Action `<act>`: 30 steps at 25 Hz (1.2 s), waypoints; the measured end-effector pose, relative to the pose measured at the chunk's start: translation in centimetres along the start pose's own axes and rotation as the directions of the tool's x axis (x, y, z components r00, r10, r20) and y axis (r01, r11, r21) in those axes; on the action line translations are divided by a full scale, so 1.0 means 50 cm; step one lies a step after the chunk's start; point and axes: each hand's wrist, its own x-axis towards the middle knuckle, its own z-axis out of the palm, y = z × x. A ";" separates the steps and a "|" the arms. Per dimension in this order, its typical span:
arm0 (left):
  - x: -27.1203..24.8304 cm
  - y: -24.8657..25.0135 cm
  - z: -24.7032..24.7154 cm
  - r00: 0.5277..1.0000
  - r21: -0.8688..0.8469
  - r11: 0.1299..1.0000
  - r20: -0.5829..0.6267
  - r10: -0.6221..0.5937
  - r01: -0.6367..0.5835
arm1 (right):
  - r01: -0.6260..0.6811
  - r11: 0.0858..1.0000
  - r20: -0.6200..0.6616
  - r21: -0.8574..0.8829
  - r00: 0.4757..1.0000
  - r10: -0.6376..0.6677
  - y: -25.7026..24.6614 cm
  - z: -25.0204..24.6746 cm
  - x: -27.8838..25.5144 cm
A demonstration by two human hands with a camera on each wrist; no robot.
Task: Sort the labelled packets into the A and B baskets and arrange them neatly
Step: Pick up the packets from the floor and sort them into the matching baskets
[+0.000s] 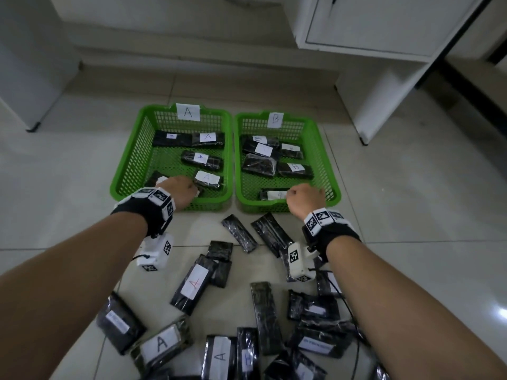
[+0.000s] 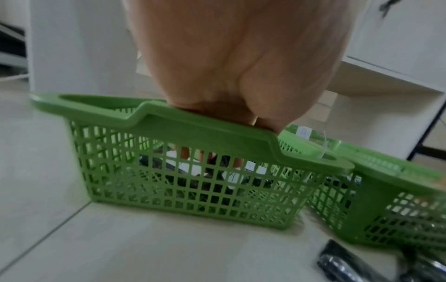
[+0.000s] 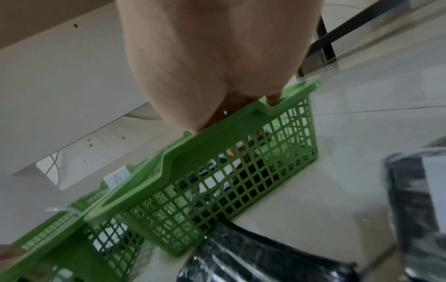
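Two green mesh baskets stand side by side on the tiled floor: basket A (image 1: pixel 129 160) on the left and basket B (image 1: pixel 323 149) on the right, each holding several black packets with white labels. My left hand (image 1: pixel 193 190) reaches over the front rim of basket A (image 2: pixel 193 126), fingers curled down on a black packet (image 1: pixel 157 179). My right hand (image 1: pixel 290 194) is inside the front of basket B (image 3: pixel 217 137), gripping a labelled packet (image 1: pixel 271 195) that lies on the basket floor. Through the mesh, fingers (image 2: pixel 205 154) touch a white-labelled packet.
Several loose black packets lie on the floor in front of the baskets, some marked A (image 1: pixel 193 283) (image 1: pixel 162 344). A white cabinet (image 1: pixel 384 23) on legs stands at the back right, and a white unit (image 1: pixel 27 64) at the back left. A thin cable (image 1: pixel 354 325) trails on the right.
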 end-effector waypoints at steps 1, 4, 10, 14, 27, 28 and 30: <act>0.005 -0.001 -0.001 0.998 0.050 0.999 0.053 -0.019 0.016 | 0.036 0.999 -0.094 0.003 0.995 -0.036 0.002 0.007 -0.006; 0.003 0.014 0.003 0.987 0.200 0.977 0.126 -0.096 0.070 | 0.216 0.976 -0.437 0.028 0.881 -0.183 0.011 0.025 -0.049; -0.110 0.089 0.037 0.793 0.192 0.952 -0.528 0.304 -0.237 | 0.416 0.908 -0.250 0.057 0.886 -0.390 0.033 0.086 -0.154; -0.178 0.144 0.133 0.714 0.102 0.771 -0.318 0.624 -0.628 | 0.245 0.958 0.091 -0.152 0.968 -0.233 0.045 0.129 -0.167; -0.151 0.118 0.189 0.899 0.442 0.810 -0.015 0.437 -0.386 | -0.437 0.267 0.423 0.859 0.900 0.110 0.040 0.034 -0.181; -0.153 0.116 0.187 0.903 0.446 0.808 -0.001 0.430 -0.385 | -0.445 0.244 0.438 0.862 0.895 0.086 0.036 0.023 -0.186; -0.162 0.113 0.178 0.907 0.447 0.810 0.007 0.421 -0.380 | -0.437 0.219 0.433 0.872 0.899 0.069 0.030 0.007 -0.192</act>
